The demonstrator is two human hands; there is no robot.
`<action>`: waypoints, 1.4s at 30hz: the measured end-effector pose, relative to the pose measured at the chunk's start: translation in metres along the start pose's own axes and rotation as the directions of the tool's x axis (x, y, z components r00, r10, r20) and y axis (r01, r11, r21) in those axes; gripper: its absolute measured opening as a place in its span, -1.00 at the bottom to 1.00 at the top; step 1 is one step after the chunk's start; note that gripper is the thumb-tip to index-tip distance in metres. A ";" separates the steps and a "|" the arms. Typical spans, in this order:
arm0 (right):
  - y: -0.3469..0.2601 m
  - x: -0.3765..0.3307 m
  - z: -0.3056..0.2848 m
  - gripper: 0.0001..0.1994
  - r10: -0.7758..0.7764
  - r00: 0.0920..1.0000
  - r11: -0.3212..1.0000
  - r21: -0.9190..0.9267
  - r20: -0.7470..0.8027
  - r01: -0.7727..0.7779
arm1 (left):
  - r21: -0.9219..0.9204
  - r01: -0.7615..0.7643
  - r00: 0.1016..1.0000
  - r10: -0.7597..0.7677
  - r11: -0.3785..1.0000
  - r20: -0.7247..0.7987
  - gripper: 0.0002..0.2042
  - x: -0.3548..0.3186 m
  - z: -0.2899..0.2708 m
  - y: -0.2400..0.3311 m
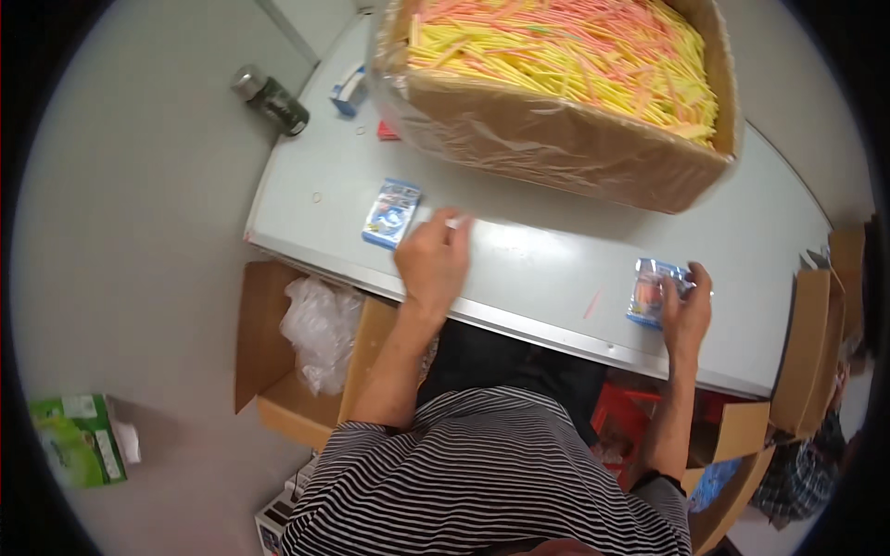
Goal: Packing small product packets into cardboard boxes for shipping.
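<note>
My left hand (434,264) is over the table near its front edge, the fingers curled and slightly blurred. A small whitish bit shows at its fingertips, too unclear to name. Just left of that hand lies a blue-and-white printed card pack (391,214), apart from the fingers. On the right, my right hand (687,310) has thumb and bent fingers on a blue packet (646,295) with shiny clear wrapping. The packet's right part is hidden by the fingers.
A plastic-lined carton (575,139) full of yellow and pink thin strips stands at the back. A dark bottle (271,100), a small blue box (349,91) and a pink strip (591,304) are on the table. Open cartons (297,417) flank me below the edge.
</note>
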State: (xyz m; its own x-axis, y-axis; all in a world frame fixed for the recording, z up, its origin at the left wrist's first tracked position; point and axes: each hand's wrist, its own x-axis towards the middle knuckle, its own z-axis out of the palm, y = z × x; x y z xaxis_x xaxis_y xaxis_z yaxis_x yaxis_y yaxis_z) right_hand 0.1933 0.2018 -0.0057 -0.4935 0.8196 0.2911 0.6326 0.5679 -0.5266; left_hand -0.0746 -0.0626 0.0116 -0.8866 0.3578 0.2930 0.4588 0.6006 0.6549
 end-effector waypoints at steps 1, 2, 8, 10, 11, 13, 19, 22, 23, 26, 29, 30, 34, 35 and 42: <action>-0.004 -0.001 -0.003 -0.56 -0.010 1.000 1.000 0.017 0.008 0.010 | 0.067 0.055 0.997 -0.051 0.996 -0.061 -0.76 0.009 -0.013 -0.018; -0.009 -0.001 -0.007 -0.60 0.021 0.999 0.994 0.111 0.043 -0.025 | 0.193 0.010 0.989 0.019 0.981 -0.148 -0.71 0.016 -0.029 -0.034; -0.050 -0.005 0.001 -0.84 -0.096 0.976 0.946 0.323 0.197 0.028 | 0.402 0.253 0.961 -0.275 0.880 -0.002 -0.40 0.046 -0.054 -0.094; -0.063 -0.011 0.005 -0.85 -0.127 0.964 0.934 0.355 0.232 0.038 | 0.372 0.296 0.922 -0.366 0.880 0.130 -0.36 0.048 -0.048 -0.094; -0.071 -0.014 0.008 -0.86 -0.156 0.951 0.921 0.386 0.266 0.043 | 0.372 0.301 0.921 -0.369 0.878 0.127 -0.36 0.048 -0.047 -0.096; -0.088 -0.021 0.016 -0.88 -0.206 0.939 0.908 0.412 0.276 0.077 | 0.310 0.343 0.915 -0.390 0.887 0.104 -0.39 0.048 -0.045 -0.097; -0.134 -0.033 0.054 -0.86 -0.370 0.861 0.833 0.535 0.348 0.141 | 0.320 0.240 0.970 -0.240 0.916 -0.041 -0.50 0.037 -0.038 -0.087; -0.148 -0.034 0.062 -0.86 -0.424 0.825 0.807 0.569 0.374 0.157 | 0.237 0.256 0.967 -0.250 0.937 -0.057 -0.54 0.033 -0.037 -0.092; -0.150 -0.035 0.064 -0.86 -0.432 0.818 0.800 0.581 0.380 0.152 | 0.238 0.259 0.966 -0.253 0.936 -0.058 -0.54 0.031 -0.035 -0.094; -0.151 -0.036 0.070 -0.86 -0.452 0.805 0.786 0.598 0.384 0.157 | 0.156 0.262 0.960 -0.241 0.952 -0.141 -0.62 0.027 -0.025 -0.107; -0.147 -0.039 0.067 -0.87 -0.454 0.805 0.788 0.594 0.381 0.163 | 0.293 -0.028 0.920 0.139 0.956 -0.367 -0.73 0.024 -0.020 -0.115; -0.142 -0.039 0.065 -0.88 -0.440 0.817 0.795 0.585 0.374 0.160 | 0.339 -0.091 0.899 0.224 0.936 -0.377 -0.77 0.025 -0.020 -0.109; -0.133 -0.038 0.060 -0.88 -0.409 0.828 0.818 0.556 0.384 0.146 | -0.560 0.263 0.929 -0.364 0.786 -0.073 -0.86 0.016 -0.025 -0.062; -0.132 -0.037 0.060 -0.89 -0.396 0.834 0.816 0.565 0.384 0.127 | -0.592 0.260 0.948 -0.319 0.763 0.005 -0.85 0.013 -0.023 -0.048; -0.134 -0.028 0.053 -0.90 -0.399 0.844 0.804 0.580 0.358 0.134 | 0.063 -0.044 0.995 0.038 0.997 0.091 -0.86 -0.011 0.024 -0.035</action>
State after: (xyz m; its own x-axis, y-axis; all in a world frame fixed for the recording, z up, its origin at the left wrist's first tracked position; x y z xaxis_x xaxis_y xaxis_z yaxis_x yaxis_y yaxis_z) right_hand 0.0910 0.0989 0.0145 -0.8826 0.4384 0.1695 0.0966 0.5220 -0.8474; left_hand -0.0796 -0.0702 -0.0308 -0.8595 0.4438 0.2536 0.5001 0.6278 0.5965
